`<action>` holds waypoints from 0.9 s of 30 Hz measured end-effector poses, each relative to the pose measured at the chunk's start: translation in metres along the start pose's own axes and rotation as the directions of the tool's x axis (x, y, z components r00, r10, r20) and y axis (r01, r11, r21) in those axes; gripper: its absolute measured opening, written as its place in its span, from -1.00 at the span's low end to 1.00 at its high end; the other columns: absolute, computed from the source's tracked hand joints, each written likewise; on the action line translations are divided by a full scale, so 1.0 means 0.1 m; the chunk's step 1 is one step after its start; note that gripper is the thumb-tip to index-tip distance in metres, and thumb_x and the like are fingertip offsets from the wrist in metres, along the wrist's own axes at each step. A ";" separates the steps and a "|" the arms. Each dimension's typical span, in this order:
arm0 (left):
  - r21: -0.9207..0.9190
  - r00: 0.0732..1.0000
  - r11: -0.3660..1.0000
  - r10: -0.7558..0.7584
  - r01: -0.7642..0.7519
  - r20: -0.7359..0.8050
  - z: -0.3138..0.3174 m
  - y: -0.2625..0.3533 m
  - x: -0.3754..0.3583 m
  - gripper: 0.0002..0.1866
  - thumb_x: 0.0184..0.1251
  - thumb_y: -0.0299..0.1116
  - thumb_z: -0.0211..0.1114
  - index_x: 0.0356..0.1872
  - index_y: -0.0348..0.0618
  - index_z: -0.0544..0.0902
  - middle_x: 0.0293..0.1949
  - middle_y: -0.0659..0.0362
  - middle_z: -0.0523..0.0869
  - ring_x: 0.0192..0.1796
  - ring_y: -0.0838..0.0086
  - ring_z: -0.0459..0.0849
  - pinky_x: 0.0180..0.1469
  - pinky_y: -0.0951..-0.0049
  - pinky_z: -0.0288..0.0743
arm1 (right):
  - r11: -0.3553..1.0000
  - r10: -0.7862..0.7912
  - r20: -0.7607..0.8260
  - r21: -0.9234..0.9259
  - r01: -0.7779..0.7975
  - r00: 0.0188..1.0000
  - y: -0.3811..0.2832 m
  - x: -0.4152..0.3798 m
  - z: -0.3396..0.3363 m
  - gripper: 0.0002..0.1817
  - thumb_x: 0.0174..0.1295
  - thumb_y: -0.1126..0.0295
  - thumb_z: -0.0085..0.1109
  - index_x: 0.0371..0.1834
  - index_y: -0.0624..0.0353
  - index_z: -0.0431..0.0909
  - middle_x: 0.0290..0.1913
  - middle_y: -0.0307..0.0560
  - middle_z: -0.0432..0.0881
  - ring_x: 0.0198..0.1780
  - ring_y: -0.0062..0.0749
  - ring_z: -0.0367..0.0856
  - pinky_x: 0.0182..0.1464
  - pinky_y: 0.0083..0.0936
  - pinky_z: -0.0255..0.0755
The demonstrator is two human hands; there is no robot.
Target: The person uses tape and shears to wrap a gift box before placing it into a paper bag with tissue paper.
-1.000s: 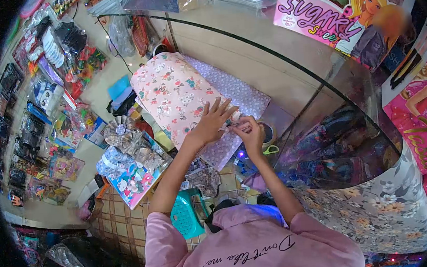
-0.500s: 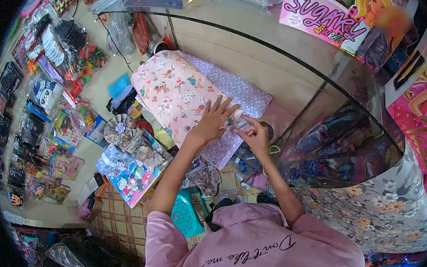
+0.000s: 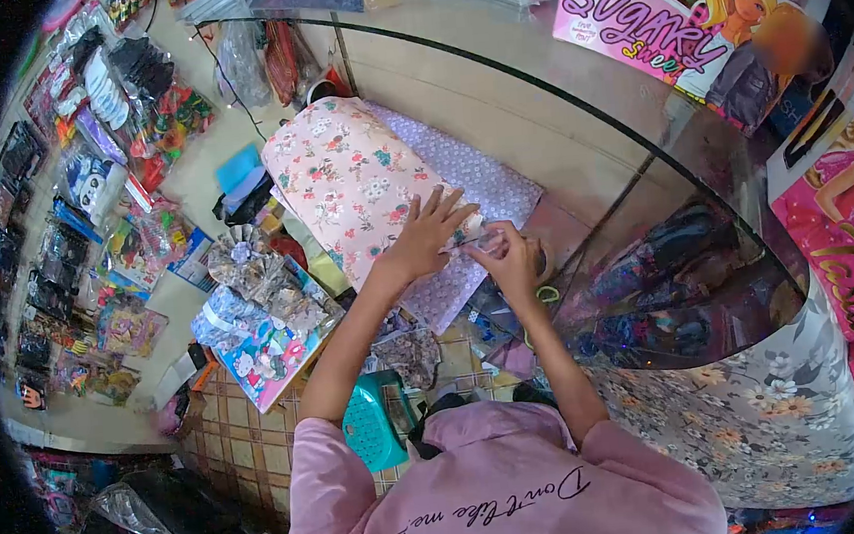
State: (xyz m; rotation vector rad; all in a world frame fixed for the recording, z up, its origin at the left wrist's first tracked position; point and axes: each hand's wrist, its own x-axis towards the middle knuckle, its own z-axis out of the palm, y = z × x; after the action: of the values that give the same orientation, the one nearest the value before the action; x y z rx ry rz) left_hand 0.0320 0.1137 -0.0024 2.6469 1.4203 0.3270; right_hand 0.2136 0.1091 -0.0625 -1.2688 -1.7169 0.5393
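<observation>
My left hand [image 3: 432, 234] lies flat with fingers spread on a pink flowered sheet [image 3: 340, 178], pressing near its right corner. The sheet is rounded over a bulky bundle whose contents are hidden. Under it a lilac flowered sheet [image 3: 491, 187] spreads out to the right. Thumb and fingers of my right hand [image 3: 509, 258] are pinched together at the corner of the pink sheet, just beyond my left fingertips. What they hold is too small to make out. Beside my right wrist is a green loop [image 3: 548, 296], like a scissors handle.
A curved glass counter edge [image 3: 574, 98] runs behind the bundle to the right. At left, a picture box [image 3: 279, 364] carries scrunched fabric pieces [image 3: 251, 266]. A teal stool [image 3: 374, 427] stands below my arms. Packaged goods [image 3: 89, 183] line the left side.
My right hand's fingers have drawn closer together at the sheet's corner and shifted slightly. My left hand stays pressed flat in the same place.
</observation>
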 end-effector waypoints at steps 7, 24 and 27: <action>0.046 1.000 0.999 -0.005 0.005 -0.008 0.04 -0.01 0.01 -0.01 -0.17 -0.38 0.41 0.37 0.16 0.05 0.40 0.07 -0.01 0.41 -0.05 -0.09 0.32 -0.23 -0.15 | 0.983 -0.063 -0.037 -0.174 0.055 0.997 0.03 0.08 0.11 -0.49 -0.24 0.13 0.47 -0.26 0.02 0.41 -0.51 -0.30 0.58 -0.40 -0.34 0.55 -0.16 -0.33 0.13; 0.089 0.961 0.990 -0.084 0.110 -0.264 0.19 0.16 0.13 -0.43 0.00 -0.33 0.33 0.11 0.02 0.37 0.23 0.05 0.31 0.30 -0.03 0.19 0.21 -0.28 0.04 | 0.926 -0.039 0.123 0.376 -0.010 0.992 0.30 0.35 -0.09 -0.78 -0.08 0.47 0.37 -0.34 0.27 0.60 -0.44 -0.21 0.64 -0.41 -0.65 0.51 -0.33 -0.67 0.38; 0.098 0.956 0.990 -0.069 0.101 -0.287 0.19 0.15 0.11 -0.44 0.00 -0.34 0.33 0.10 0.01 0.39 0.20 0.04 0.34 0.29 -0.03 0.21 0.20 -0.30 0.05 | 0.936 -0.013 0.171 0.349 -0.048 0.985 0.34 0.38 -0.12 -0.85 -0.04 0.50 0.33 -0.38 0.27 0.63 -0.38 -0.19 0.66 -0.37 -0.64 0.53 -0.29 -0.66 0.38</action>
State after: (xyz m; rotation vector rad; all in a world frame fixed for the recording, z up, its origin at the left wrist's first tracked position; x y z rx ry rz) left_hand 0.0546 0.1144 -0.0158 2.7012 1.6753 0.6586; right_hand 0.2389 0.1550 -0.0672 -1.0032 -1.6551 0.9446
